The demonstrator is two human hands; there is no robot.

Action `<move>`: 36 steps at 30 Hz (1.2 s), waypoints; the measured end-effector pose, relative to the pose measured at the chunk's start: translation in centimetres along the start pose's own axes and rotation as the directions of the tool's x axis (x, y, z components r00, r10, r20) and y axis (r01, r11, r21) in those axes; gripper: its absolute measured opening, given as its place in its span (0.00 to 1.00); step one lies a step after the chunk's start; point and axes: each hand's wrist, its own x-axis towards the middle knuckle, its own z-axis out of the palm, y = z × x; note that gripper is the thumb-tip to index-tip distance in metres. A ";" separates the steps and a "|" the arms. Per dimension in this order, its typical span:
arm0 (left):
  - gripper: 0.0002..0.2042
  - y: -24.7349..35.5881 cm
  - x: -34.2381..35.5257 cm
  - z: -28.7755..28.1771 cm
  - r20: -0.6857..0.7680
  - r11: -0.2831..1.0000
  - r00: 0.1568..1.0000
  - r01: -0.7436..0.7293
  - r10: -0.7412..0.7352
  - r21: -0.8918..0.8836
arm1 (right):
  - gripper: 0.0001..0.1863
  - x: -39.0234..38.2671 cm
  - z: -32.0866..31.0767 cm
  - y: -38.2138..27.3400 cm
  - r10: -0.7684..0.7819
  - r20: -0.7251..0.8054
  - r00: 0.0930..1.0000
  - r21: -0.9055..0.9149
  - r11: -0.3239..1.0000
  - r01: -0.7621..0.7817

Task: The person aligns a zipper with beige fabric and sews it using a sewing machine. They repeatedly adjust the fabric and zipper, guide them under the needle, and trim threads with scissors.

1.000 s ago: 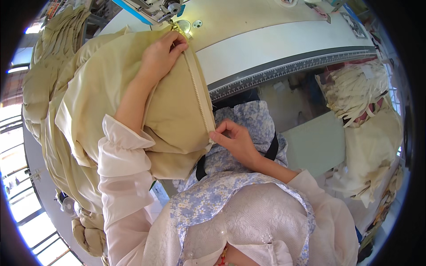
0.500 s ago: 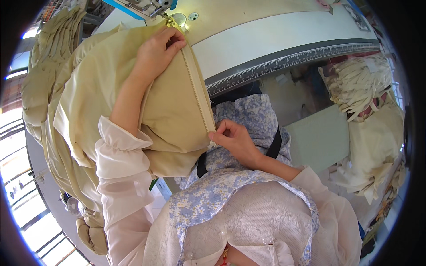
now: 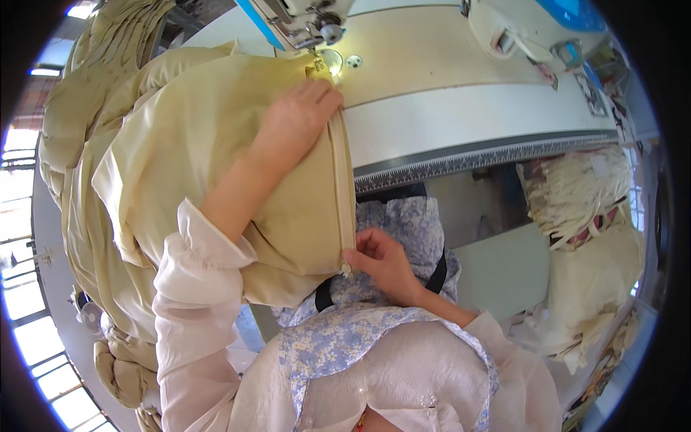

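Observation:
A khaki garment piece lies across the sewing table, its right edge carrying a zipper tape that runs down toward my lap. My left hand is closed on this edge, just below the presser foot; the fingertips are partly hidden. Lower down, my right hand pinches the zipper tape near its bottom end between thumb and forefinger. The garment's top corner lies at the lit needle area of the sewing machine.
A ruler strip runs along the table's front edge. More khaki cloth is heaped at the left. Bundled cream pieces hang at the right beside a grey-green panel. My floral apron covers my lap.
The whole view has shifted, so the machine shows more fully. My left hand's fingers have come down flatter over the zipper edge. My right hand keeps its pinch near the lower end.

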 end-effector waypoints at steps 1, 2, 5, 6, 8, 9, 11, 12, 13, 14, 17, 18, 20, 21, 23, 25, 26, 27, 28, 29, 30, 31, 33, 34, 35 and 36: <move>0.11 1.1 -0.5 -0.5 0.098 0.995 0.992 0.080 -0.085 0.057 | 0.09 0.1 -0.5 0.3 0.033 0.024 0.999 -0.043 0.999 -0.031; 0.13 2.0 -1.2 -0.6 0.039 0.994 0.994 0.097 -0.099 0.054 | 0.09 0.1 -0.7 0.1 0.042 0.023 0.999 -0.089 0.995 -0.040; 0.18 3.9 -3.1 -0.4 -0.077 0.989 0.988 0.137 -0.133 0.049 | 0.10 0.1 -1.2 -0.1 0.058 0.024 0.998 -0.218 0.975 -0.051; 0.20 4.1 -3.4 -0.3 -0.081 0.988 0.987 0.143 -0.138 0.052 | 0.10 0.1 -1.2 -0.1 0.059 0.021 0.998 -0.217 0.975 -0.053; 0.22 4.1 -3.7 -0.5 -0.078 0.986 0.983 0.168 -0.166 0.017 | 0.10 0.1 -1.2 -0.2 0.065 0.014 0.998 -0.213 0.975 -0.060; 0.23 4.0 -3.8 -0.6 -0.070 0.982 0.979 0.188 -0.189 -0.021 | 0.10 0.1 -1.3 -0.3 0.071 0.014 0.997 -0.251 0.966 -0.065; 0.24 3.7 -3.7 -0.8 -0.041 0.979 0.978 0.202 -0.204 -0.039 | 0.10 0.2 -1.2 -0.4 0.078 0.004 0.997 -0.271 0.960 -0.074; 0.24 3.5 -3.6 -0.9 -0.021 0.980 0.980 0.197 -0.197 -0.018 | 0.10 0.1 -1.1 -0.4 0.083 -0.002 0.997 -0.280 0.957 -0.080; 0.24 3.4 -3.4 -1.1 0.000 0.982 0.982 0.190 -0.190 0.004 | 0.11 0.1 -1.1 -0.3 0.078 0.000 0.997 -0.268 0.961 -0.075; 0.25 3.3 -3.1 -1.4 -0.001 0.982 0.982 0.190 -0.190 -0.016 | 0.11 0.2 -1.2 -0.1 0.071 -0.002 0.997 -0.252 0.965 -0.069; 0.25 3.1 -2.7 -1.8 -0.010 0.981 0.982 0.190 -0.190 -0.042 | 0.11 0.2 -1.3 0.2 0.064 -0.009 0.998 -0.245 0.967 -0.064; 0.25 3.3 -2.8 -1.8 -0.018 0.982 0.982 0.189 -0.190 -0.028 | 0.11 0.3 -1.3 0.2 0.062 -0.012 0.998 -0.250 0.966 -0.064; 0.26 3.7 -3.1 -1.8 -0.034 0.982 0.982 0.187 -0.187 0.007 | 0.11 0.3 -1.5 0.4 0.068 -0.012 0.998 -0.260 0.963 -0.069; 0.26 3.8 -3.3 -1.7 -0.044 0.982 0.982 0.185 -0.184 0.027 | 0.11 0.3 -1.5 0.5 0.072 -0.012 0.997 -0.264 0.962 -0.072; 0.26 3.9 -3.4 -1.5 -0.050 0.981 0.982 0.185 -0.182 0.065 | 0.11 0.2 -1.6 0.7 0.058 -0.007 0.998 -0.230 0.972 -0.058; 0.26 4.0 -3.5 -1.5 -0.043 0.977 0.982 0.187 -0.183 0.099 | 0.10 0.2 -1.5 0.7 0.053 0.003 0.999 -0.213 0.976 -0.051; 0.26 4.1 -3.7 -1.4 -0.051 0.977 0.982 0.187 -0.182 0.104 | 0.10 0.0 -1.5 0.6 0.060 0.004 0.998 -0.213 0.975 -0.057; 0.25 4.0 -3.8 -1.2 -0.058 0.977 0.982 0.186 -0.180 0.108 | 0.10 -0.1 -1.5 0.5 0.067 0.004 0.998 -0.211 0.975 -0.064; 0.25 3.7 -3.8 -1.0 -0.064 0.977 0.982 0.184 -0.178 0.111 | 0.09 0.2 -1.3 0.2 0.043 -0.005 0.999 -0.239 0.970 -0.042; 0.25 3.6 -3.7 -0.8 -0.078 0.977 0.983 0.177 -0.169 0.116 | 0.09 0.4 -1.3 0.2 0.032 -0.022 0.999 -0.256 0.966 -0.036; 0.24 3.4 -3.7 -0.8 -0.079 0.978 0.982 0.179 -0.171 0.111 | 0.09 0.1 -1.2 0.5 0.040 -0.043 0.998 -0.272 0.961 -0.050; 0.24 3.5 -4.0 -0.7 -0.079 0.978 0.982 0.181 -0.173 0.106 | 0.10 0.3 -1.6 1.1 0.025 0.010 1.000 -0.213 0.977 -0.022; 0.23 3.2 -4.1 -0.7 -0.100 0.982 0.983 0.166 -0.157 0.095 | 0.10 0.3 -1.3 0.4 0.047 0.023 0.999 -0.222 0.974 -0.040; 0.23 3.2 -4.3 -0.7 -0.114 0.983 0.982 0.158 -0.147 0.093 | 0.10 0.0 -1.1 0.0 0.053 0.032 0.998 -0.228 0.973 -0.045; 0.23 3.1 -4.2 -0.7 -0.111 0.984 0.983 0.156 -0.146 0.088 | 0.12 -0.2 -0.9 -0.4 0.061 0.016 0.998 -0.215 0.975 -0.056; 0.23 3.1 -4.2 -0.7 -0.108 0.984 0.983 0.155 -0.145 0.083 | 0.12 -0.2 -1.0 -0.2 0.049 0.021 0.999 -0.207 0.977 -0.044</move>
